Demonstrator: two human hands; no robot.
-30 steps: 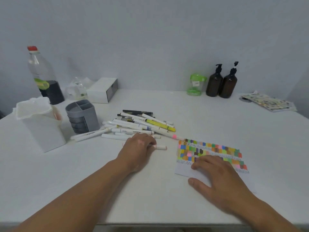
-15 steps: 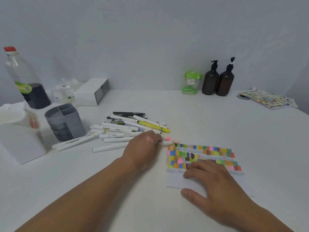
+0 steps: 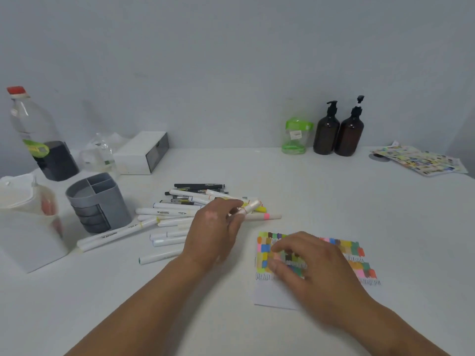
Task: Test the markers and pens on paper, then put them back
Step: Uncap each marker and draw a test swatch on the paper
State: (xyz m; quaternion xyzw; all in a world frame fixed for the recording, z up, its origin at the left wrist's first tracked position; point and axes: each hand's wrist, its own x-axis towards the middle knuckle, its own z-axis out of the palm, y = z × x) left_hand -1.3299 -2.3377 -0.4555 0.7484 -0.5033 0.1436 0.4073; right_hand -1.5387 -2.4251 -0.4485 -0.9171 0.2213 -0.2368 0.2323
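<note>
Seen from the head camera, the left hand (image 3: pixel 214 236) was over the right end of the loose pile of markers (image 3: pixel 174 214) on the white table (image 3: pixel 334 196), its fingertips pinching a pale marker (image 3: pixel 250 206), blurred, just above the pile. The right hand (image 3: pixel 317 274) lay on the paper (image 3: pixel 356 253) covered in colour swatches, just right of the pile, its fingers loosely bent, tips touching the sheet and gripping nothing. The grey pen holder (image 3: pixel 99 201) stood upright just left of the pile
</note>
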